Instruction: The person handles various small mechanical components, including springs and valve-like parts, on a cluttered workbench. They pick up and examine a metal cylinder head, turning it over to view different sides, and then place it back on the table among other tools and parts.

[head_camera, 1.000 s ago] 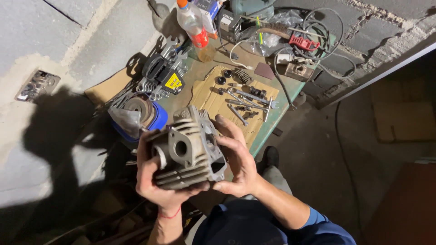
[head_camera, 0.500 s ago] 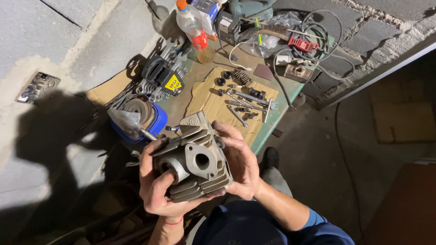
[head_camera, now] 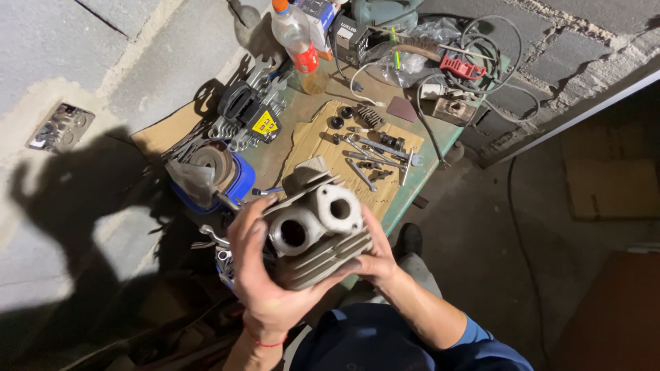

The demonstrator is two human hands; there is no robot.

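Both hands are gripping a grey finned engine cylinder (head_camera: 316, 233): the left hand (head_camera: 265, 285) is wrapping its fingers around it at seven o'clock, the right hand (head_camera: 377, 257) at four. Wrenches (head_camera: 375, 154) are lying on cardboard (head_camera: 309, 141) at twelve.

One finned engine cylinder (head_camera: 317, 230), two hands — left (head_camera: 265, 282), right (head_camera: 375, 257) — one plastic bottle (head_camera: 297, 38).

My left hand (head_camera: 265, 288): bare, thin red string bracelet at wrist | my right hand (head_camera: 371, 257): bare, forearm bare | blue short sleeve, dark blue top, black shoe
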